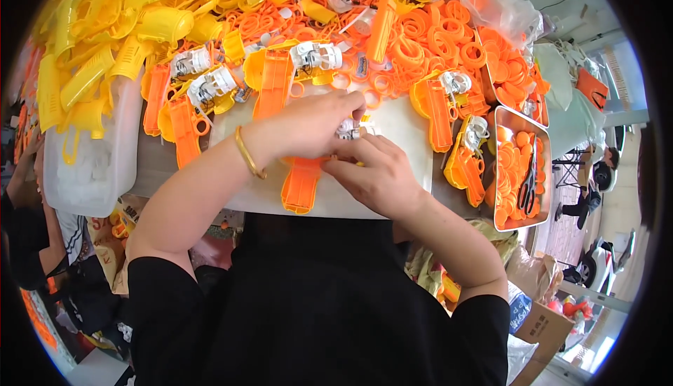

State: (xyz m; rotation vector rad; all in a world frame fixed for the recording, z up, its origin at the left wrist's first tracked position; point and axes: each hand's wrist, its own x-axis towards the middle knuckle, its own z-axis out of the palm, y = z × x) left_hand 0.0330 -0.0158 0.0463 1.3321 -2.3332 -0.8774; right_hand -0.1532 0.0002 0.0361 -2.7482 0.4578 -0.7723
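Both hands are closed around one toy gun body [303, 186], with an orange handle pointing toward me. A small white motor unit [348, 129] shows between my fingers at its upper end. My left hand [324, 123] arches over it from above, fingertips bent down at the white unit. Against the right side of the body press the thumb and fingers of my right hand [378, 174]. My fingers hide most of the body's upper part. Just beyond, another part-built toy gun [275, 81] lies with its white motor unit and wires exposed.
Yellow shells [165, 25] heap over a clear plastic bin [91, 175] at left. Orange rings [406, 49] pile up at the back. More part-built guns [186, 123] lie on both sides. At right, a metal tray [499, 214] holds orange discs and black-handled scissors [527, 186].
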